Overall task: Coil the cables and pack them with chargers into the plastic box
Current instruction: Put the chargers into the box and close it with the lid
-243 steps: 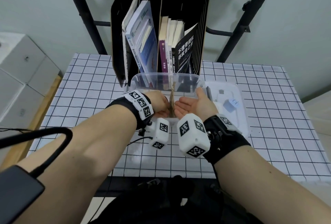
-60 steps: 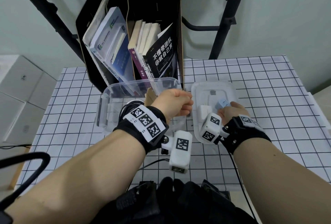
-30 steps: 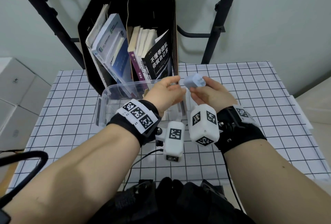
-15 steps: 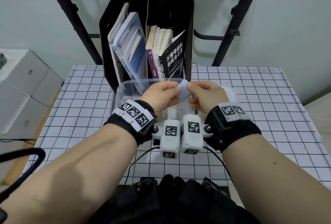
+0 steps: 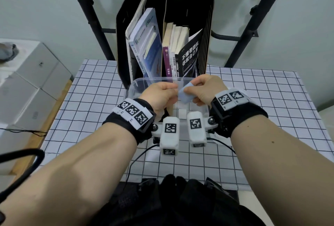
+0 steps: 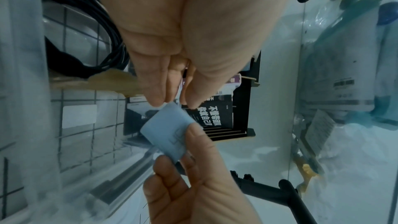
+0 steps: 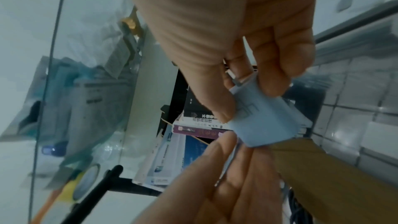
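A light blue charger [image 5: 186, 96] hangs just above the clear plastic box [image 5: 144, 81], held between both hands. My right hand [image 5: 188, 88] pinches it with thumb and fingers; its metal prongs [image 7: 234, 77] show under those fingers. My left hand [image 5: 176, 90] pinches the charger's near corner [image 6: 170, 108] with its fingertips. Inside the box lie a coiled black cable [image 6: 103, 28], a brown cardboard divider [image 6: 107, 81] and a white charger [image 6: 79, 116].
A black file holder full of books [image 5: 168, 27] stands right behind the box. The checked tablecloth [image 5: 90, 99] spreads to either side. White cartons [image 5: 27, 81] sit off the table's left edge. Black frame posts [image 5: 253, 18] rise at the back.
My right hand picked the blue charger off the lid on the right and carried it left over the box. My left hand came up and took hold of its end.
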